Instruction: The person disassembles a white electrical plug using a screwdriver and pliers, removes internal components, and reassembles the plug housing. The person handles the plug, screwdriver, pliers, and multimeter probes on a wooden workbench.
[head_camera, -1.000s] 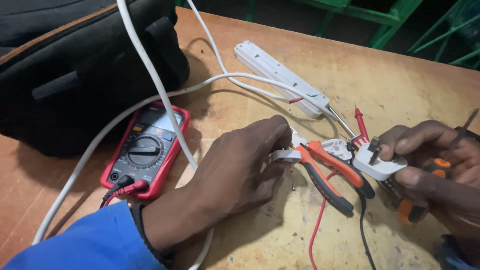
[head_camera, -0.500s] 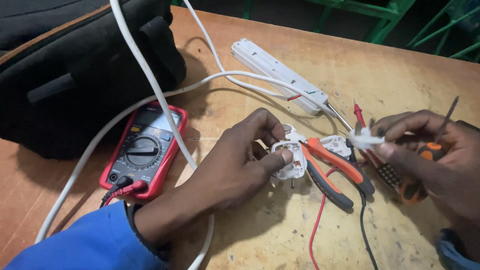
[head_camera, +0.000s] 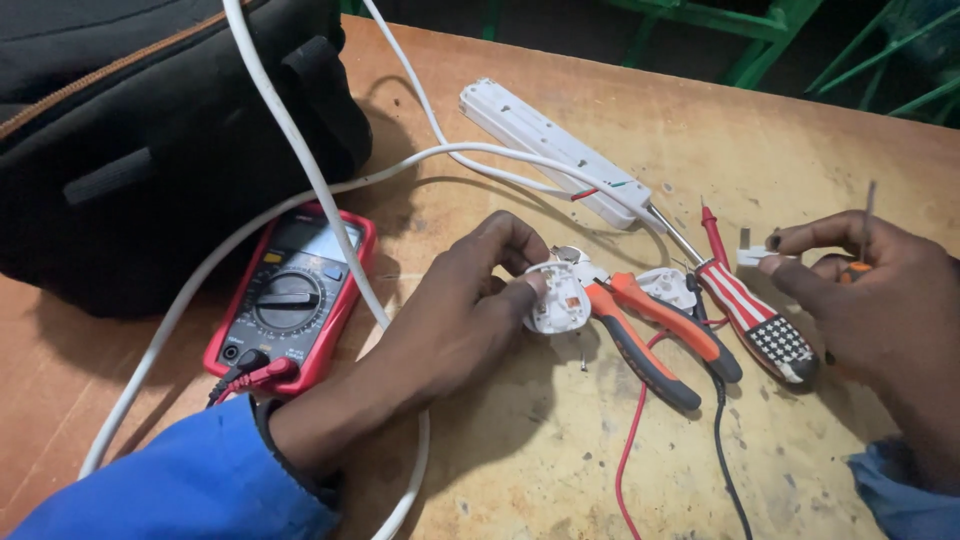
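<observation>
- Left hand (head_camera: 455, 320) pinches a white plug half (head_camera: 558, 297) between thumb and fingertips, held just over the surface (head_camera: 560, 450); fingers clamped on it.
- Right hand (head_camera: 875, 290) closed on a small white part (head_camera: 752, 256) at the fingertips, plus a thin screwdriver (head_camera: 866, 225) with its shaft pointing to 12 o'clock.
- Hands apart; plug half lies at 9 o'clock from the right hand, small part at 3 o'clock from the left hand.
- Between them: pliers (head_camera: 650, 330) with orange-black handles, long axis running 10 to 4 o'clock, jaws next to the plug half.
- Second plug half (head_camera: 668, 287) rests just beside the pliers, nearer the right hand.
- Striped-handle screwdriver (head_camera: 760, 325) lies 11 to 5 o'clock, close to the right hand.
- Red multimeter (head_camera: 290, 300) at 9 o'clock of the left hand, under a white cable (head_camera: 300, 160).
- Power strip (head_camera: 555, 150) at 12 o'clock; black bag (head_camera: 150, 140) at 10 o'clock.
</observation>
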